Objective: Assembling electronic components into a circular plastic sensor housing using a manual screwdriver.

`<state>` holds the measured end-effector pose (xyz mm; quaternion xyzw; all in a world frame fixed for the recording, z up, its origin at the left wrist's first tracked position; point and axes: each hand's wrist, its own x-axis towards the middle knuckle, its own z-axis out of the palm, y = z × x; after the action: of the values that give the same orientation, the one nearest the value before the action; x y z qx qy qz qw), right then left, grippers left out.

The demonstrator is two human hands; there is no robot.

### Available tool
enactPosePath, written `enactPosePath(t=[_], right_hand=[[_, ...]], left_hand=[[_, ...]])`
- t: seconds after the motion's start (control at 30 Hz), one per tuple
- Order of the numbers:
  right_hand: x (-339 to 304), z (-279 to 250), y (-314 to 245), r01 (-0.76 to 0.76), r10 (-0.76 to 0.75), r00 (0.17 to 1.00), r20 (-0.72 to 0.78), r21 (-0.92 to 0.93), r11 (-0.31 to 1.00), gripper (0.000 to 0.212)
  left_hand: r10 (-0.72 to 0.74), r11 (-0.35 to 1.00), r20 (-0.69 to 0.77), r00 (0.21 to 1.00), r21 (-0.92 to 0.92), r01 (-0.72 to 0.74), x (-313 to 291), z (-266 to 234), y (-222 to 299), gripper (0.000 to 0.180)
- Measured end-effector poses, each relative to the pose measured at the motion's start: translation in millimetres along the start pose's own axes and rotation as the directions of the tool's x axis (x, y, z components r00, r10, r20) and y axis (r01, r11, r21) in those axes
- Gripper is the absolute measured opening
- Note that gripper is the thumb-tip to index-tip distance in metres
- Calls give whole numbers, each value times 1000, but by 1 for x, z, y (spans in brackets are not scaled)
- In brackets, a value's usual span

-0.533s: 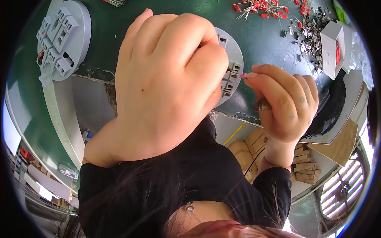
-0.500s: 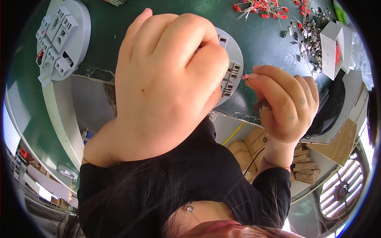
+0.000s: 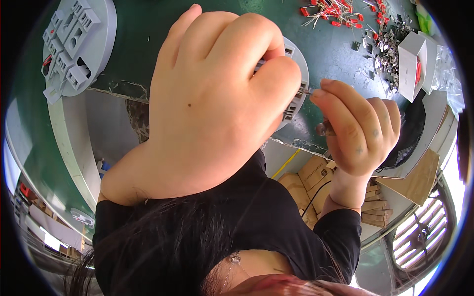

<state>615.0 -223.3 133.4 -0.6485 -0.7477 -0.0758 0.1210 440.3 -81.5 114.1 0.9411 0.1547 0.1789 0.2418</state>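
Two bare hands fill the middle of the frame above a green worktable (image 3: 148, 29). Of these, the left hand (image 3: 207, 98), large at centre, is wrapped tightly over a round grey plastic base (image 3: 296, 84), so only the right rim and a few slotted ribs of that part show, just right of centre. At centre right, the right hand (image 3: 358, 128) is curled closed with its fingertips pinching a thin metal pin (image 3: 307, 91), whose tip touches the ribbed edge of the held base. One more round grey base (image 3: 74, 44), the second in view, lies flat at the upper left of the frame, its square sockets facing up, well apart from both hands. One scattered heap of small red-ended parts (image 3: 335, 10) sits at the top right, with one pile of small grey metal pieces (image 3: 385, 44) just below it and one white box (image 3: 412, 64) beside that pile near the right edge.
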Motion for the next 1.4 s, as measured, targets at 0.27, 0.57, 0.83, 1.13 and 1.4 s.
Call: enactPosePath(t=[0.27, 0.57, 0.83, 1.13, 1.4], right_hand=[[10, -1, -1, 64, -62, 997, 36, -50, 997, 24], [38, -17, -29, -185, 217, 894, 392, -117, 976, 42], [19, -29, -29, -315, 271, 865, 423, 38, 948, 48], [0, 27, 32, -712, 727, 687, -20, 185, 678, 15], [-6, 1, -38, -581, 686, 727, 24, 554, 596, 25]], left_hand=[[-56, 997, -61, 997, -64, 52, -4, 7, -3, 25], [-117, 981, -121, 986, -172, 95, -8, 14, -2, 26], [-85, 975, -66, 994, -211, 69, -3, 12, -4, 22], [-80, 980, -82, 993, -189, 63, -8, 13, -3, 20], [-78, 985, -139, 987, -165, 55, -13, 21, -4, 21]])
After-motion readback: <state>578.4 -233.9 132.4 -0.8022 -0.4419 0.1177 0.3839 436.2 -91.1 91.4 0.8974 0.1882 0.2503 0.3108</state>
